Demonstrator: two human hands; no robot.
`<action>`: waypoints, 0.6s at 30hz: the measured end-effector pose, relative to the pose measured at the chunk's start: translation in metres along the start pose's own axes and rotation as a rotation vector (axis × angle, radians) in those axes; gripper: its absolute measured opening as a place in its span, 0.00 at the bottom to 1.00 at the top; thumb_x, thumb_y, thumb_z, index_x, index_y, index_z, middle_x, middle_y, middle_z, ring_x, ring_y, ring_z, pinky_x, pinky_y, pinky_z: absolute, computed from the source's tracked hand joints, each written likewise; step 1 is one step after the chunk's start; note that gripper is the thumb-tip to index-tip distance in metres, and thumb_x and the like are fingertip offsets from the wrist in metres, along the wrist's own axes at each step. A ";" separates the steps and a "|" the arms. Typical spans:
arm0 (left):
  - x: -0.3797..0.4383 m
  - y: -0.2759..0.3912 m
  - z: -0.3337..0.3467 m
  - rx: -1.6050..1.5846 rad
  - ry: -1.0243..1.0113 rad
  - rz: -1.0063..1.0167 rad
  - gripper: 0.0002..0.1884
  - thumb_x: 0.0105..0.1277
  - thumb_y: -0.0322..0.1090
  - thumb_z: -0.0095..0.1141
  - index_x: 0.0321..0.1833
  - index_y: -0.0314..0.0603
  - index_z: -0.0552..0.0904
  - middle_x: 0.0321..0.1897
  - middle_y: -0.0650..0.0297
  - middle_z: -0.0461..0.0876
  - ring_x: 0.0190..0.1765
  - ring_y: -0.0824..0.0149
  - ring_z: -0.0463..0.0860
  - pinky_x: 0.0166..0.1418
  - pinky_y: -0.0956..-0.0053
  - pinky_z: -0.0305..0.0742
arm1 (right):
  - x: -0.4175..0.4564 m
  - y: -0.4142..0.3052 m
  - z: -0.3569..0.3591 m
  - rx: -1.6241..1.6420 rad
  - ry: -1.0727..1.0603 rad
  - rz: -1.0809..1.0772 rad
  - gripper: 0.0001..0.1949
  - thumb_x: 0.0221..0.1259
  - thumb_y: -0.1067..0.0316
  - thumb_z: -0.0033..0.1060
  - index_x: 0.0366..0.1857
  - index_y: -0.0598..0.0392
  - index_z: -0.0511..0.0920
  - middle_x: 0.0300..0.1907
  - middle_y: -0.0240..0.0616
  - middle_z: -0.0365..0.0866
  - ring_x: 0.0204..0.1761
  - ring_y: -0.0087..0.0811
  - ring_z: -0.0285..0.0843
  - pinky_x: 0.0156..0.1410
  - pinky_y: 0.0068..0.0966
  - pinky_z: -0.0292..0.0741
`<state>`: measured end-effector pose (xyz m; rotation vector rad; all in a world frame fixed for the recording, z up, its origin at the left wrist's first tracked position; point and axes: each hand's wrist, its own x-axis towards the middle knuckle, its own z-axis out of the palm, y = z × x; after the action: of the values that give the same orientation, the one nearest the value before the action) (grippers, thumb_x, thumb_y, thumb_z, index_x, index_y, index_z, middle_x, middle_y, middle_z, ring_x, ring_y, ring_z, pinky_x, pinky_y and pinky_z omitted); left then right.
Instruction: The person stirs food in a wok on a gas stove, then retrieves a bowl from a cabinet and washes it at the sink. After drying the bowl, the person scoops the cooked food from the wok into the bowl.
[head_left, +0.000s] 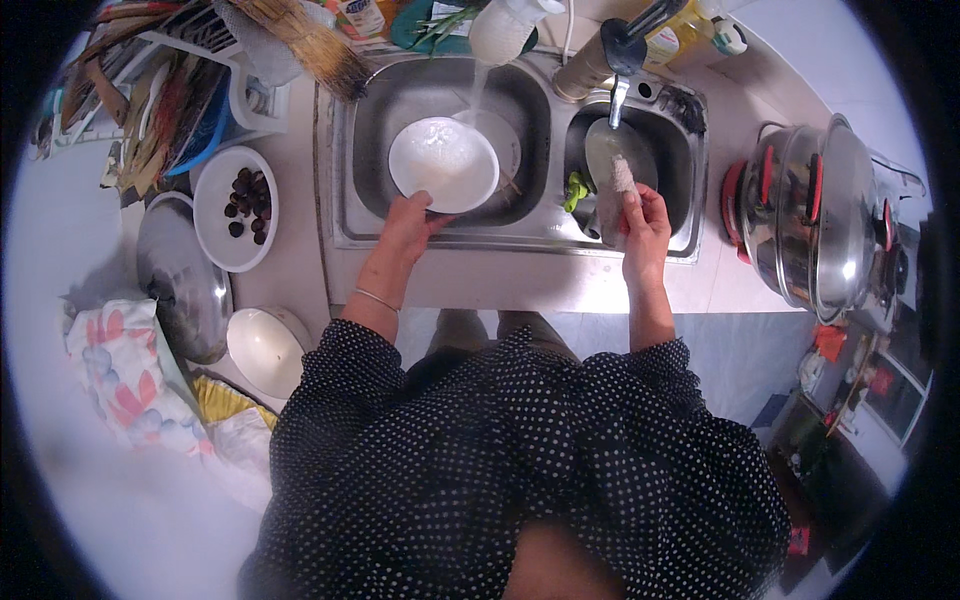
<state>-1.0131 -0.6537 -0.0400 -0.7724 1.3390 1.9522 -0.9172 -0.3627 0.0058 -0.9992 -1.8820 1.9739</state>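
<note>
My left hand grips the near rim of a white bowl over the larger basin of the steel sink. Water streams down beside the bowl's far rim from a cloth-wrapped faucet. Under the bowl, a white plate lies partly hidden in the basin. In my right hand, above the smaller basin, is a light, rough-textured cloth or scrubber. Below it, a translucent oval dish or lid and a bright green item rest in that basin.
Left of the sink stand a white bowl of dark round fruits or nuts, a metal lid and an off-white bowl. A straw brush overhangs the sink's back left corner. A steel steamer pot stands at the right.
</note>
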 end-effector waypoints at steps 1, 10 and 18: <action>0.000 -0.002 -0.001 -0.010 -0.008 0.002 0.24 0.61 0.25 0.42 0.61 0.24 0.62 0.55 0.47 0.69 0.53 0.53 0.76 0.53 0.62 0.81 | -0.001 0.002 0.001 -0.012 -0.018 -0.004 0.11 0.64 0.67 0.57 0.47 0.56 0.75 0.28 0.26 0.73 0.25 0.16 0.64 0.30 0.15 0.63; -0.002 -0.007 -0.008 -0.019 -0.056 -0.040 0.24 0.59 0.25 0.44 0.59 0.21 0.62 0.54 0.45 0.70 0.51 0.51 0.77 0.50 0.63 0.82 | -0.015 0.012 0.006 -0.151 -0.114 0.070 0.10 0.63 0.67 0.57 0.46 0.57 0.77 0.30 0.28 0.76 0.29 0.18 0.68 0.35 0.17 0.69; 0.001 -0.010 -0.004 -0.086 -0.055 -0.045 0.25 0.60 0.26 0.44 0.59 0.20 0.61 0.54 0.45 0.70 0.51 0.52 0.77 0.49 0.63 0.82 | -0.056 0.041 0.005 -0.486 -0.413 -0.038 0.12 0.59 0.72 0.59 0.47 0.56 0.78 0.35 0.34 0.76 0.30 0.21 0.72 0.39 0.19 0.73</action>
<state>-1.0052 -0.6541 -0.0476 -0.7770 1.2018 1.9918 -0.8673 -0.4062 -0.0163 -0.6775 -2.6708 1.8448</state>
